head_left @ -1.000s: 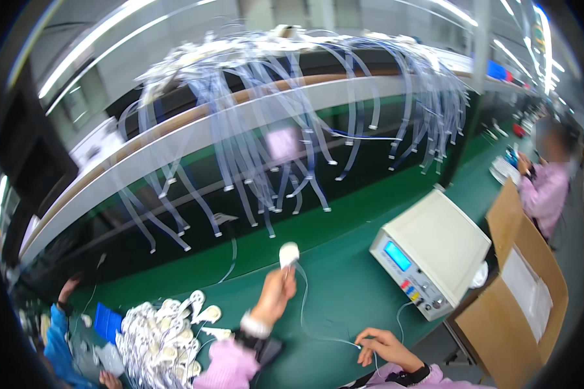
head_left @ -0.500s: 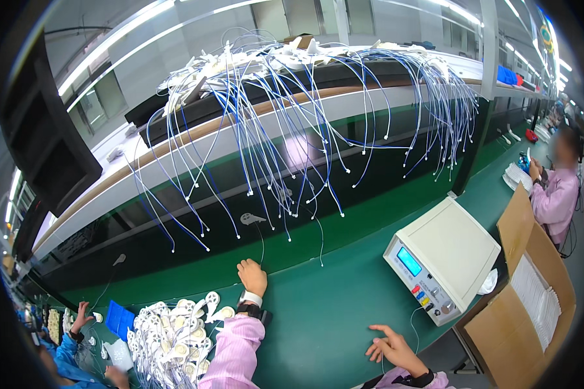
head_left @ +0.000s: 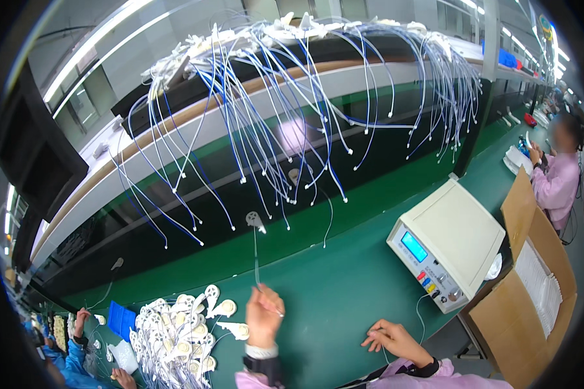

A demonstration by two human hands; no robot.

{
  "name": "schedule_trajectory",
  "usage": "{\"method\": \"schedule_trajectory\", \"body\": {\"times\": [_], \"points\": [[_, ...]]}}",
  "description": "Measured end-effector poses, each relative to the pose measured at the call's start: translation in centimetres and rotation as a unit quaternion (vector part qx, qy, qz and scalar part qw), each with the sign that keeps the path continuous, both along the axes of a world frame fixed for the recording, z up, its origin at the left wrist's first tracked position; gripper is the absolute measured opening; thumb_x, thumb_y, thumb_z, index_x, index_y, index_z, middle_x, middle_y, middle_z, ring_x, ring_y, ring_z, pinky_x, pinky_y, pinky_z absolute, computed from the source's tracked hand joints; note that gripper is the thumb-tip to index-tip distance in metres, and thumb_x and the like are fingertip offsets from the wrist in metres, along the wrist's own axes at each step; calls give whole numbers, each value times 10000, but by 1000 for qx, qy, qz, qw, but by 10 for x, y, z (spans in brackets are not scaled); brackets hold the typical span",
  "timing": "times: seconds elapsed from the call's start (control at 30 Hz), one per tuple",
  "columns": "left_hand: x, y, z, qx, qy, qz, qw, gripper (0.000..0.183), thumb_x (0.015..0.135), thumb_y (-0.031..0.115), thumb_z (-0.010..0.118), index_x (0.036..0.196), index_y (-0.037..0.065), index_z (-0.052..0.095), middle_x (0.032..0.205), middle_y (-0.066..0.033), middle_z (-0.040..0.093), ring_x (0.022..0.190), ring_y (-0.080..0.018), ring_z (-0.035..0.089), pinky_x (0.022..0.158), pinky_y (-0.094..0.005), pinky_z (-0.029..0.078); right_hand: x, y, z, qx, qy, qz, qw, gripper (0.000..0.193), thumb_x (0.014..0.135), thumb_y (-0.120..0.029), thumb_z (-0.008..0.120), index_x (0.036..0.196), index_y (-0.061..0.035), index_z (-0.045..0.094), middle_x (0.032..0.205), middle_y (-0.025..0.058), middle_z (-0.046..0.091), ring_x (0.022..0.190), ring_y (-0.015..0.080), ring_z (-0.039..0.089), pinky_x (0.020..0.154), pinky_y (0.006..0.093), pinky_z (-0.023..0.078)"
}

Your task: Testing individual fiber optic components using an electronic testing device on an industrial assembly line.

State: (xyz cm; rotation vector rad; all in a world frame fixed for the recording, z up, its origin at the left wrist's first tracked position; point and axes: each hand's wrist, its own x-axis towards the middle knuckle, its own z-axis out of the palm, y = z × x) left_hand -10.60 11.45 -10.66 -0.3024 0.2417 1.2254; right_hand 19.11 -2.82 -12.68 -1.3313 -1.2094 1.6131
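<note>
From my remote seat, I watch two hands well apart over a green bench (head_left: 334, 285): the left hand (head_left: 264, 312) hovers, fingers curled, just beside a heap of white cabled pieces (head_left: 177, 349), while the right hand (head_left: 396, 341) bends loosely over a thin cable near the beige instrument box (head_left: 451, 227). Whether either has a firm grip, I cannot tell. A pale round-headed piece (head_left: 253, 219) shows against the dark panel (head_left: 143, 262), a thin cord dropping from it toward the left fingertips; I cannot tell hung part from reflection. My worry is tangling: cords in the heap cross one another, so lifting one piece could drag its neighbours over the bench. The instrument's lead (head_left: 421, 318) passes close to the right wrist, where a careless sweep might tug it from its socket. Overhead, blue and white cables (head_left: 241, 123) dangle from the shelf (head_left: 403, 76), and a high reach could snag a connector and bring the loose stack down
</note>
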Motion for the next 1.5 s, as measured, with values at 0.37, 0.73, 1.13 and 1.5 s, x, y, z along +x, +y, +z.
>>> {"method": "schedule_trajectory", "body": {"times": [0.37,0.73,1.13,1.5], "points": [[79,-82,40,109,291,-16,950,109,938,146,509,954,41,534,834,-31,490,858,-162,443,792,-310,368,-50,37,64,153,-23,59,986,205,906,-53,551,1100,-3,595,750,51,656,667,108,638,640,241,515],[87,-103,49,209,585,19,783,96,882,69,627,881,-23,601,811,-49,616,736,-89,559,668,-210,437,-60,34,81,253,-26,-58,965,194,863,-98,647,1003,10,565,828,102,700,758,169,697,688,257,536],[87,-105,50,267,599,-4,755,84,898,59,596,874,-20,577,919,-48,538,747,-91,526,664,-214,433,-57,38,81,149,69,-9,986,145,860,-49,639,966,37,589,795,90,700,720,133,683,659,232,539],[98,-112,38,186,431,17,883,97,903,108,586,891,27,535,1018,-50,449,702,-107,481,557,-210,397,-69,32,70,110,180,-21,977,174,879,-31,610,1036,45,606,802,77,680,719,110,649,666,242,534]]}}
